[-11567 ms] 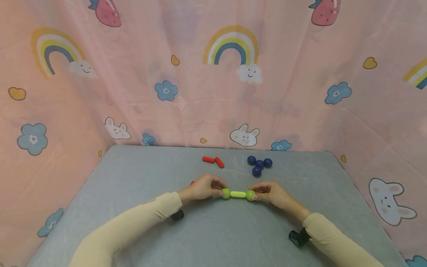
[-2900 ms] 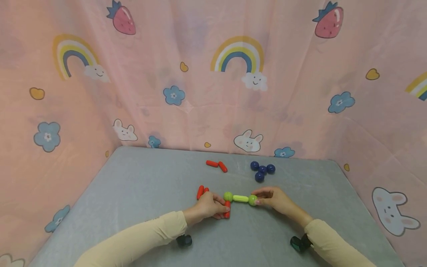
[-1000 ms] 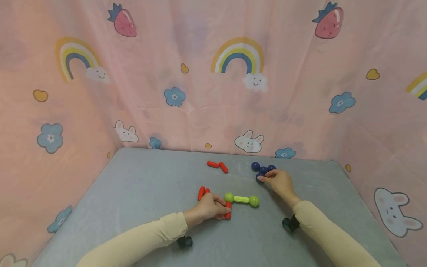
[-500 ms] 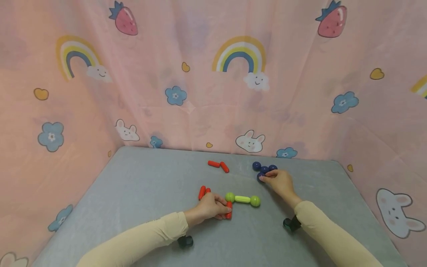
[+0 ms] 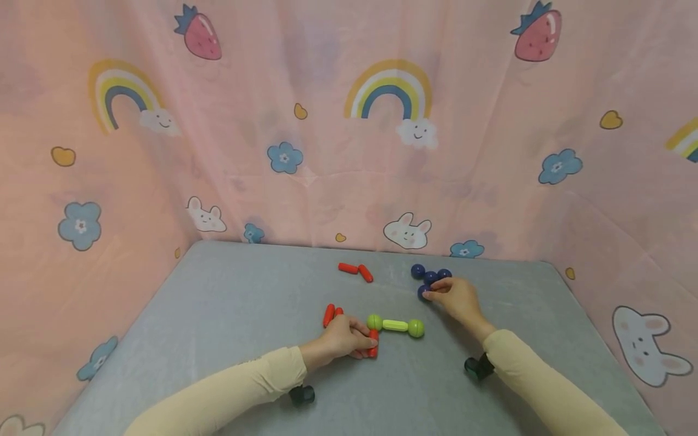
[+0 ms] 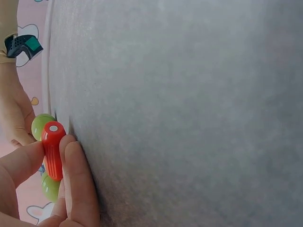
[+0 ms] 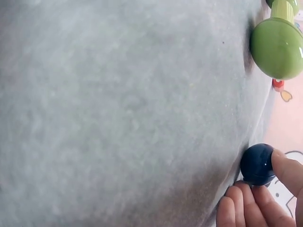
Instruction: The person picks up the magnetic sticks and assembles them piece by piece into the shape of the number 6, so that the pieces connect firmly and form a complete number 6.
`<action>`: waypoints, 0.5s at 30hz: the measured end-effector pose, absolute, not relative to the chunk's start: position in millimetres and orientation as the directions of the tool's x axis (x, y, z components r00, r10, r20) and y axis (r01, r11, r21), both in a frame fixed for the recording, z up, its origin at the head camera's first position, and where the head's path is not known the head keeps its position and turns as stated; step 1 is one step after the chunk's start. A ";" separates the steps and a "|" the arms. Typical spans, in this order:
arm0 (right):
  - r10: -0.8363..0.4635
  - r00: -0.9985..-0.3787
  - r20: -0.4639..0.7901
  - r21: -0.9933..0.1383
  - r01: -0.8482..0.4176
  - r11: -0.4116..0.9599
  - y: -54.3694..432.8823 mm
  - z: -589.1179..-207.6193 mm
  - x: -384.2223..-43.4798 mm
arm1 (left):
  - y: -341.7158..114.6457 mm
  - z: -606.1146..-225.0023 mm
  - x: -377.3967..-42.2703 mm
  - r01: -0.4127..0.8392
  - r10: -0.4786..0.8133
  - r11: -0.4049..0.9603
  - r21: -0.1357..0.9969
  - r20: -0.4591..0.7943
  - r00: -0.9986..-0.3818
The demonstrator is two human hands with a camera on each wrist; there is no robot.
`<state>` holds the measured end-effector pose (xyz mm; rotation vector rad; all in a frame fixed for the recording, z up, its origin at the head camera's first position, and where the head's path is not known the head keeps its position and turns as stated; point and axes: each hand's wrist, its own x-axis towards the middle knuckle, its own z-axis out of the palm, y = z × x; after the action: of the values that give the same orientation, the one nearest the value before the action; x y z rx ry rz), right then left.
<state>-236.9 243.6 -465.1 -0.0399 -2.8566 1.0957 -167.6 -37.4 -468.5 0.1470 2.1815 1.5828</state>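
Note:
My left hand (image 5: 345, 338) pinches a red magnetic rod (image 6: 53, 153) between thumb and fingers, a pale metal dot showing at its end. In the head view, the rod's far end sits right at the left green ball (image 5: 374, 322). A light green rod (image 5: 395, 326) links that ball to the right green ball (image 5: 416, 328), forming a dumbbell shape on the table. Farther back, my right hand (image 5: 458, 303) holds a dark blue ball (image 7: 258, 164) between thumb and fingers, low over the cloth. The other three blue balls (image 5: 418, 271) cluster just behind it.
Two red rods (image 5: 348, 268) lie end to end near the back of the grey table (image 5: 245, 290). Two more red rods (image 5: 329, 315) lie beyond my left hand, partly hidden by it. A pink printed curtain (image 5: 327, 200) encloses the back and sides.
Earlier both hands held the green balls. My left hand then brought a red rod to the left one; my right hand went back to a blue ball, now drawn slightly nearer from its cluster.

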 end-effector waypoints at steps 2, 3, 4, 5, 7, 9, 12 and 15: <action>0.040 -0.998 0.055 -0.676 -0.008 0.737 243.1 -465.5 -237.4 | -37.4 -468.6 -167.2 -0.167 0.334 0.342 0.925 -0.286 -0.898; 0.037 -0.998 0.052 -0.681 -0.008 0.732 242.7 -465.7 -237.5 | -37.4 -468.6 -166.9 -0.166 0.336 0.343 0.925 -0.285 -0.898; 0.035 -0.998 0.049 -0.685 -0.008 0.728 242.4 -466.1 -237.6 | -37.4 -468.4 -166.7 -0.164 0.337 0.343 0.925 -0.284 -0.898; 0.036 -0.998 0.048 -0.686 -0.007 0.728 242.1 -466.9 -237.7 | -37.4 -468.3 -166.5 -0.163 0.338 0.342 0.925 -0.283 -0.897; 0.039 -0.998 0.050 -0.689 -0.006 0.725 241.7 -468.3 -237.7 | -37.5 -468.0 -166.3 -0.160 0.341 0.341 0.926 -0.280 -0.897; 0.047 -0.997 0.056 -0.693 -0.004 0.720 241.4 -469.5 -237.4 | -37.8 -467.5 -166.1 -0.158 0.342 0.338 0.928 -0.277 -0.898; 0.047 -0.997 0.055 -0.698 -0.005 0.717 241.0 -469.6 -236.0 | -38.2 -466.6 -165.9 -0.156 0.343 0.338 0.928 -0.275 -0.898; 0.044 -0.998 0.054 -0.705 -0.007 0.709 240.4 -467.0 -234.0 | -38.3 -465.7 -165.7 -0.157 0.340 0.339 0.928 -0.276 -0.899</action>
<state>-234.0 240.4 -467.0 -0.0316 -2.8422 1.1722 -165.7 -38.3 -465.7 0.1605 2.1854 1.5845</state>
